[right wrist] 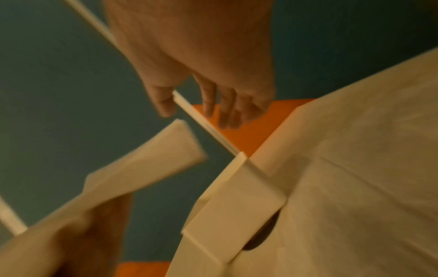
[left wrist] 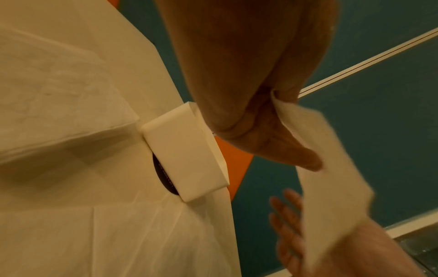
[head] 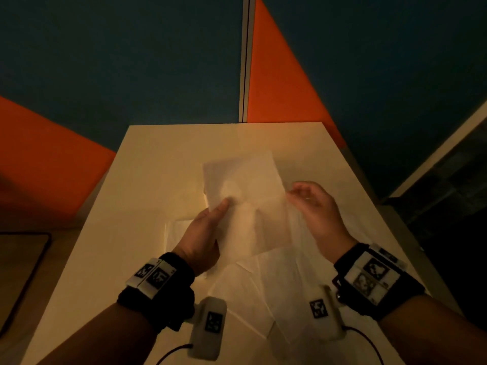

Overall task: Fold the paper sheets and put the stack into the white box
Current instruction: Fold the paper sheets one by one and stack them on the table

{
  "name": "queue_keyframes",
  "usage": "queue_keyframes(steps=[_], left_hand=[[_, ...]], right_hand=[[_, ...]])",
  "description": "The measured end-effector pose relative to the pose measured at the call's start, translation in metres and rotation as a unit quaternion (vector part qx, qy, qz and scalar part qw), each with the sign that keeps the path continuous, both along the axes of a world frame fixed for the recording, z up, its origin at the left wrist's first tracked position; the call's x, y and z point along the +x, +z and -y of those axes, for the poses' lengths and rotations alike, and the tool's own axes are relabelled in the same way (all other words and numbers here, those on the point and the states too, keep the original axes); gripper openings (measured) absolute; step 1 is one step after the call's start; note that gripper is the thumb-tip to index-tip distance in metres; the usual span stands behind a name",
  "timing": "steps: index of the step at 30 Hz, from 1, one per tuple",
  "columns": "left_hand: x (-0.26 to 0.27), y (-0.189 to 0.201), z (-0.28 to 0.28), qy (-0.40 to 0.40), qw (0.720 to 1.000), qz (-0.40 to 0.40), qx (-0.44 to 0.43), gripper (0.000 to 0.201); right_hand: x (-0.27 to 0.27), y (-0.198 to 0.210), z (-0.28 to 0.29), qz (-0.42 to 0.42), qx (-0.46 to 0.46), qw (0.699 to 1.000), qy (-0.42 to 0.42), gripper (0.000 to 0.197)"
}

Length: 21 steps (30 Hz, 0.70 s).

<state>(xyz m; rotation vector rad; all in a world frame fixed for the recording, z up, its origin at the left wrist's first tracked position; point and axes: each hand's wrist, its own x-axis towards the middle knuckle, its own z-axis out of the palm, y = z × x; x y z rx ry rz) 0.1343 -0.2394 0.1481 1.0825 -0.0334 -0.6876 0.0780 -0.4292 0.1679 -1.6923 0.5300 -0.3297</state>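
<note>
Both hands are raised over a pale worktop (head: 147, 159) in dim, warm light, a thin sheet of paper (head: 245, 204) held up between them. The left hand (head: 204, 233) pinches the sheet at its left edge, thumb laid across the near face and fingers behind it; the left wrist view shows the paper tucked into the crook of the thumb. The right hand (head: 315, 206) hovers just beside the sheet's right edge with fingers loosely spread and slightly bent; the right wrist view shows them clear of the paper, gripping nothing. The held sheet hangs in the air above the worktop, tilted toward the camera, faintly translucent. Beneath it more paper sheets (head: 263, 293) lie flat and overlapping on the near part of the worktop, creases showing across them, one reaching out past the left wrist. Both wrists carry dark straps with white camera housings and black-and-white marker tags. Behind the worktop stand blue and orange wall panels (head: 284, 83) divided by a pale vertical strip. A white box cannot be made out in any view.
</note>
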Motion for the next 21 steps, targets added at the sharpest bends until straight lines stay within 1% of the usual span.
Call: queue_keyframes(steps=[1,2,3,5,6,8,10,13,16,19,20,21], left_hand=[[0.002,-0.001,-0.002,-0.008,1.0,0.0,0.001,0.034],[0.003,0.0,-0.003,-0.015,1.0,0.005,0.011,0.033],[0.004,0.0,-0.004,-0.019,0.999,0.012,0.023,0.032],[0.005,0.001,-0.004,-0.026,0.999,0.011,0.032,0.036],[0.005,0.002,-0.003,-0.033,0.999,0.005,0.028,0.04],[0.004,0.005,-0.002,-0.049,0.999,0.005,0.023,0.042],[0.005,0.006,-0.002,-0.062,0.997,0.021,0.028,0.041],[0.008,0.005,-0.004,-0.056,0.997,0.045,0.032,0.034],[0.013,0.006,-0.01,-0.058,0.996,0.05,0.038,0.029],[0.016,0.015,-0.018,-0.113,0.99,0.066,0.046,0.023],[0.016,0.019,-0.02,-0.136,0.987,0.073,0.044,0.025],[0.016,0.024,-0.021,-0.159,0.983,0.08,0.041,0.033]], right_hand=[[0.0,0.0,0.006,-0.037,0.045,0.998,0.014,0.029],[-0.001,0.0,0.011,-0.063,0.085,0.993,0.045,0.032],[-0.004,0.002,0.013,-0.071,0.124,0.986,0.083,0.032],[-0.008,0.004,0.011,-0.058,0.18,0.971,0.145,0.026],[-0.009,0.003,0.01,-0.049,0.189,0.967,0.162,0.027],[-0.008,0.0,0.01,-0.035,0.189,0.967,0.167,0.03],[-0.006,-0.002,0.009,-0.027,0.192,0.969,0.151,0.027],[-0.006,-0.003,0.012,-0.022,0.195,0.971,0.139,0.024],[-0.007,0.002,0.017,-0.019,0.185,0.972,0.144,0.025],[-0.007,0.013,0.023,-0.027,0.134,0.977,0.164,0.021],[-0.007,0.017,0.025,-0.03,0.109,0.978,0.177,0.019],[-0.007,0.02,0.027,-0.033,0.086,0.978,0.188,0.018]])
